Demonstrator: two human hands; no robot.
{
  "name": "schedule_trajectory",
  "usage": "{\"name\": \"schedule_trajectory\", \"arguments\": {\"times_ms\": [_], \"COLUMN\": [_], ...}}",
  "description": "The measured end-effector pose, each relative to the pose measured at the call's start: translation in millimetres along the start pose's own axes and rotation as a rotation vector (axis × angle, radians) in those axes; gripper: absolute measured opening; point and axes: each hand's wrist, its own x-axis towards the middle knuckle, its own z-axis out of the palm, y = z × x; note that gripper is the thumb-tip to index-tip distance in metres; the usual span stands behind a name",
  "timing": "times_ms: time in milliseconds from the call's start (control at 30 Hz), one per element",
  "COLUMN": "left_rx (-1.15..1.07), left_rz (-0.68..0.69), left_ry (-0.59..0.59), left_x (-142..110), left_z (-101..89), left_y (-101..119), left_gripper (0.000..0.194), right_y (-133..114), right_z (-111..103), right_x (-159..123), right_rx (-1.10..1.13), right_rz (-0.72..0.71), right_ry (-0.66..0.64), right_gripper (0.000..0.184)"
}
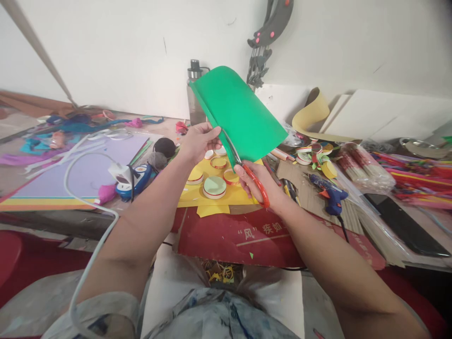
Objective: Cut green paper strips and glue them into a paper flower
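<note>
The left hand's grip is pinched narrow on the left edge of one bright green, thin, flexible sheet, which extends up and right from it. The right hand's grip holds one pair of orange-handled metal scissors by the handles; the blades meet the sheet, their opening hard to make out. Below and between both grips sit at least six small round pieces, some partly hidden. Beyond the left grip, one grey black-capped bottle is partly covered. Right of the right grip lies one blue glue gun.
</note>
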Motion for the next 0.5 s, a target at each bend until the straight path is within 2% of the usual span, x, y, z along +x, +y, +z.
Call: {"name": "schedule_trajectory", "arguments": {"times_ms": [500], "left_rx": [0.02], "left_rz": [-0.005], "left_ry": [-0.005], "left_x": [0.9], "left_z": [-0.9], "left_y": [-0.8], "left_gripper": [0.041], "right_y": [-1.2], "right_z": [-0.6], "right_x": [-0.5], "right_rx": [-0.074], "right_rz": [-0.035], "right_ry": [0.036], "right_gripper": [0.061]}}
